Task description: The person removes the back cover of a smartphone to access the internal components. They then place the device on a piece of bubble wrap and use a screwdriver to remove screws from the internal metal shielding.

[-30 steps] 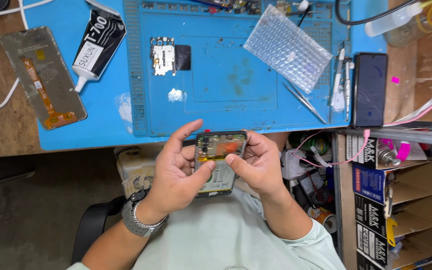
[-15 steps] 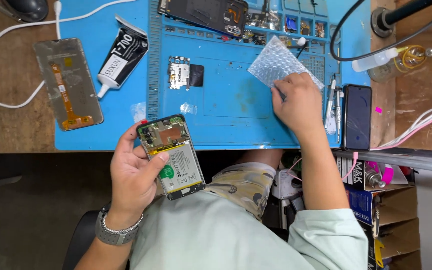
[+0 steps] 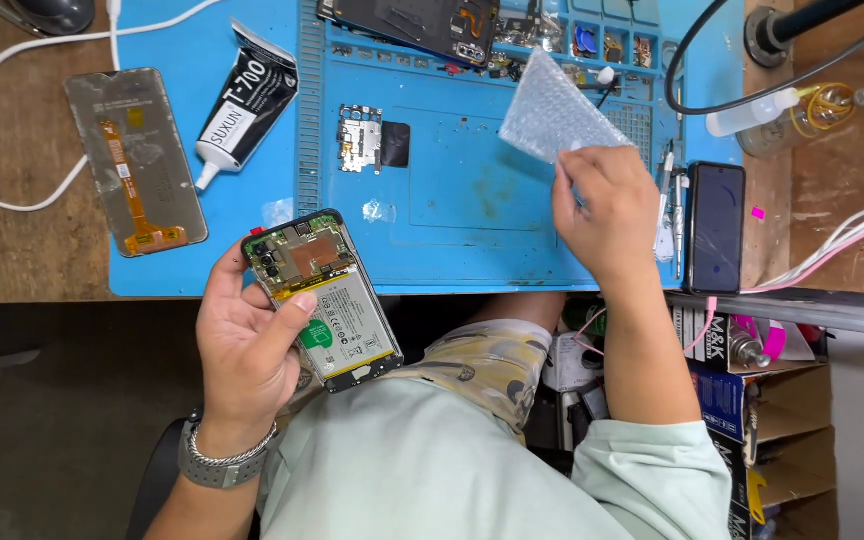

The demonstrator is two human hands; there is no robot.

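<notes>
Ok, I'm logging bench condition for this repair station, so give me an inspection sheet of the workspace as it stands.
Surface: blue mat on a worn wooden bench.
Job's things: opened phone, back off, battery and board exposed; bubble wrap.
Clutter: detached screen, glue tube, small metal plate, dark phone, tweezers, clear bottle, another opened phone at the far edge.
Grippers: left hand holds the opened phone; right hand pinches the bubble wrap.
Cables: white cable, black cable, pink and white wires.
Surroundings: cardboard boxes beside the bench.
</notes>
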